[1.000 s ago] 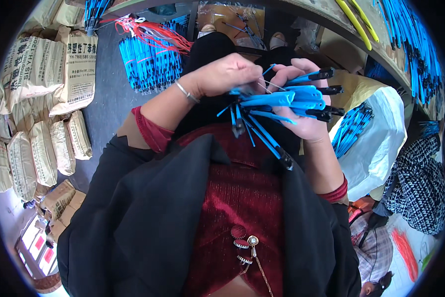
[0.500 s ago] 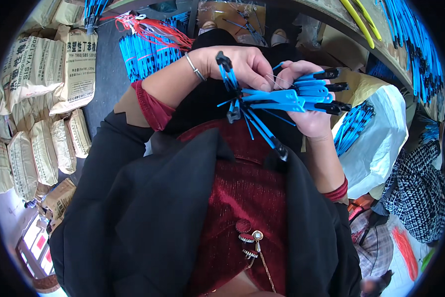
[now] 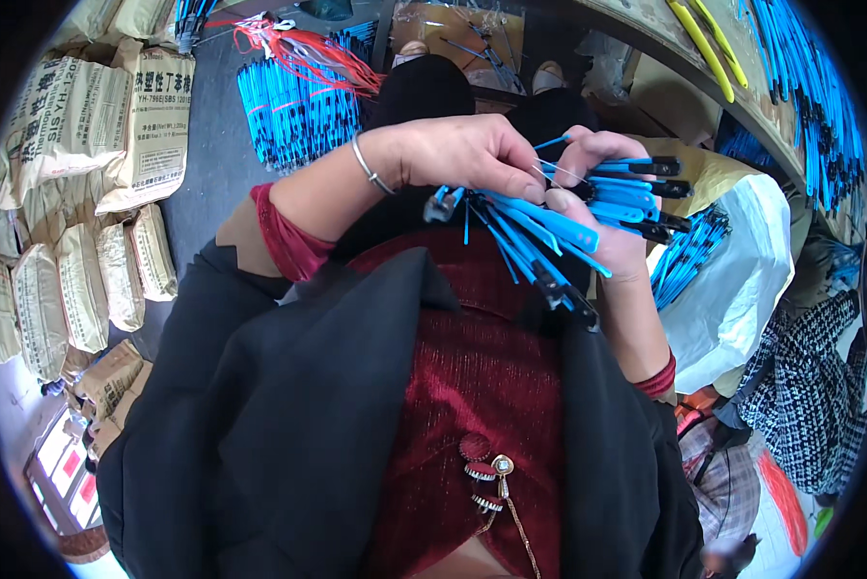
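A bundle of blue plastic strips with black ends (image 3: 549,230) fans out between my two hands above my lap. My right hand (image 3: 615,241) is closed round the bundle from the right side, and the black ends stick out past its fingers. From the left, my left hand (image 3: 467,159), with a silver bangle at the wrist, is closed, thumb and forefinger pinched together. A thin pale strand (image 3: 549,172) runs from that pinch to the right fingers. Some strips hang down below the left hand. The middle of the bundle is partly hidden by my fingers.
Stacked blue strips (image 3: 298,111) lie on a dark surface at left, beside red and white ties (image 3: 303,53). Brown paper sacks (image 3: 71,116) stand far left. A white sack (image 3: 732,289) with more strips is at right. Yellow-handled pliers (image 3: 708,48) rest on the bench.
Both hands have shifted a little to the right. The strips below my left hand have swung down and to the right; the pale strand stays between the fingers.
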Available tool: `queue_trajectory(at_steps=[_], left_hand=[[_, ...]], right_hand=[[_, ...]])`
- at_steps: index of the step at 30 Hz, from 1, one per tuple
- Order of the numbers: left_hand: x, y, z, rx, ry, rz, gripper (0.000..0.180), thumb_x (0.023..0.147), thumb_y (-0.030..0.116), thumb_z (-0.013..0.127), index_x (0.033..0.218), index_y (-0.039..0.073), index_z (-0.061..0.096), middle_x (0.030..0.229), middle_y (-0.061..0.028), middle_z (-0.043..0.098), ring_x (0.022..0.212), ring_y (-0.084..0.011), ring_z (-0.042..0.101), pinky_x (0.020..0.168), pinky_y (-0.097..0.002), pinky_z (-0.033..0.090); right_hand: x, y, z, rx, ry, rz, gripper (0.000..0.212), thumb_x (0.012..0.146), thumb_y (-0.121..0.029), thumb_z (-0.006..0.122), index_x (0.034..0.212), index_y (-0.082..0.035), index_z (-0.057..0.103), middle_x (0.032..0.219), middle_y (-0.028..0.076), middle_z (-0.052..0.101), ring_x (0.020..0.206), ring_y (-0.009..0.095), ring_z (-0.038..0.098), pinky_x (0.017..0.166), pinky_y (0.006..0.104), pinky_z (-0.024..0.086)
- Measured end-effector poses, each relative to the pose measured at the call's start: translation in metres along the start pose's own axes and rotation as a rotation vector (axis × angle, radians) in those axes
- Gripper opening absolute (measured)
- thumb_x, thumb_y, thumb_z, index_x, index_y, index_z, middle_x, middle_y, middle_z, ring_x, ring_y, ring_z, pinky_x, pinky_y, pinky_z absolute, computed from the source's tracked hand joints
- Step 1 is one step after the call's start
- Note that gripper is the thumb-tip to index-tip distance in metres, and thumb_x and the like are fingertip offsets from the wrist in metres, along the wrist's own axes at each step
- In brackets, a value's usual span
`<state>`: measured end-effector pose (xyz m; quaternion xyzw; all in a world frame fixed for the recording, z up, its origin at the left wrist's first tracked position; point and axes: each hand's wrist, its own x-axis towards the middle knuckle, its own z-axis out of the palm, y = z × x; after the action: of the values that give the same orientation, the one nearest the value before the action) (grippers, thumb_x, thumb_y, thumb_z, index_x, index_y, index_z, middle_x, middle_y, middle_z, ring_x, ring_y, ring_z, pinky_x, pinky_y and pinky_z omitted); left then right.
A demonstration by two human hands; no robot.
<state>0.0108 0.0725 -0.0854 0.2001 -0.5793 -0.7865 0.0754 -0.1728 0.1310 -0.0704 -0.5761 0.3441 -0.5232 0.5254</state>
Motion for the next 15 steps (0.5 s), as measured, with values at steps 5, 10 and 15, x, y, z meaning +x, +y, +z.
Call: queue_trajectory(at_steps=[5,10,15], left_hand=[[-0.008,0.001,-0.01,0.063,0.096,0.106,0.023,0.083,0.021,0.062,0.085,-0.002,0.066,0.072,-0.0006,0.061,0.069,-0.0071,0.054,0.065,-0.0223,0.043],[-0.032,-0.001,-0.034,0.122,0.033,0.34,0.022,0.084,0.016,0.058,0.081,-0.005,0.064,0.076,-0.0105,0.059,0.07,-0.0206,0.056,0.069,-0.0277,0.046],[-0.048,-0.024,-0.045,-0.273,-0.073,0.611,0.023,0.083,0.017,0.057,0.075,-0.004,0.062,0.072,-0.0132,0.056,0.068,-0.0216,0.054,0.066,-0.0303,0.047]], right_hand=[[0.002,0.001,-0.003,-0.076,0.05,-0.138,0.047,0.069,-0.008,0.071,0.109,-0.006,0.046,0.077,0.002,0.056,0.071,0.014,0.055,0.096,0.0448,0.035],[0.005,-0.006,-0.013,-0.016,0.051,-0.192,0.047,0.068,0.0,0.07,0.108,-0.005,0.047,0.076,0.002,0.057,0.073,0.012,0.056,0.095,0.0413,0.037],[0.014,-0.019,-0.035,0.22,-0.101,-0.184,0.045,0.068,-0.001,0.069,0.107,-0.004,0.048,0.078,0.003,0.058,0.072,0.013,0.056,0.093,0.0429,0.039]])
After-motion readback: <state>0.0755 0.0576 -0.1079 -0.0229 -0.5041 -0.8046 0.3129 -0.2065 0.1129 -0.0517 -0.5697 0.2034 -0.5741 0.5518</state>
